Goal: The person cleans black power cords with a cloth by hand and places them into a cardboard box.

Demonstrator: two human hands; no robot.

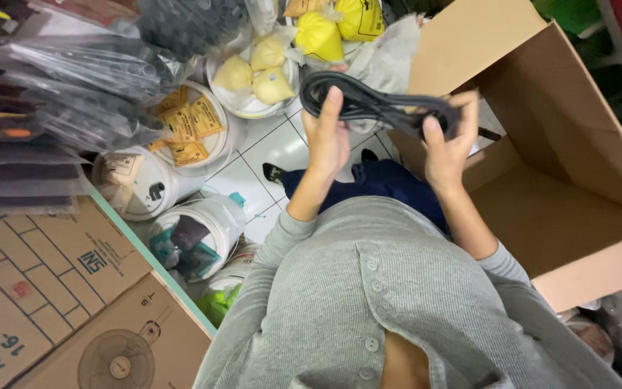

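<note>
A coiled black cable (368, 104) is stretched between my two hands above a white tiled floor. My left hand (327, 137) grips the coil's left loop, with a finger lying along it. My right hand (448, 140) closes around the coil's right end, next to the flap of a large open cardboard box (570, 194). I wear a grey buttoned long-sleeved top and dark blue trousers.
White buckets (203, 230) stand on the floor at left, one with yellow packets (185, 126), another with yellow bags (268, 72). Printed cardboard boxes (44, 288) fill the lower left. Plastic-wrapped goods (73, 79) are stacked at upper left.
</note>
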